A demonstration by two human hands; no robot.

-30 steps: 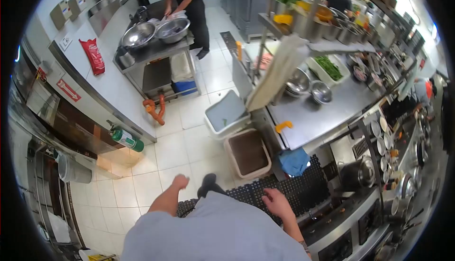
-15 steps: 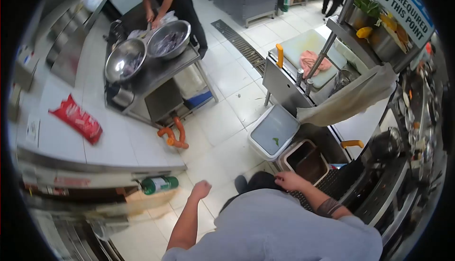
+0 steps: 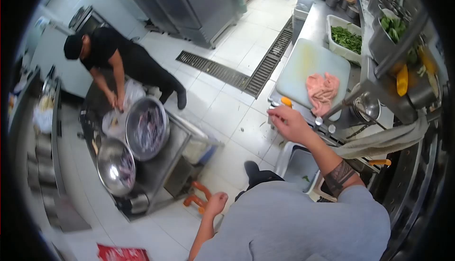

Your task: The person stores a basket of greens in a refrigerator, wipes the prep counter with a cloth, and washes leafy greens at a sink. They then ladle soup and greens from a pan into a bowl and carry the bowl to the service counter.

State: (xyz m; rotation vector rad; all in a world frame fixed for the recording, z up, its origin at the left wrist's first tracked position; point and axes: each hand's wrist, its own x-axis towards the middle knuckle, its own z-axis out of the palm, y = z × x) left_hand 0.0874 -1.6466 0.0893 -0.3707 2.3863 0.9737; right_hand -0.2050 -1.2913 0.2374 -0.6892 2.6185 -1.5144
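Floor (image 3: 227,114) spreads between hands (image 3: 290,124), right seemingly near edge of cutting board (image 3: 303,69).

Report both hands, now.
Left hand: loosely closed, nothing visible in it.
Right hand: partly open, fingers bent, no object visible in it, near the cutting board.

We see a pale cutting board (image 3: 299,71) with a yellowish stain, a pink heap (image 3: 322,92) and an orange handle (image 3: 286,102). Our shirt (image 3: 303,218) is grey, our tattoo (image 3: 340,177) dark and patterned. The pipe (image 3: 193,200) is orange, the leaves (image 3: 346,38) green, the bag (image 3: 122,253) red, the floor tiles (image 3: 231,119) white.
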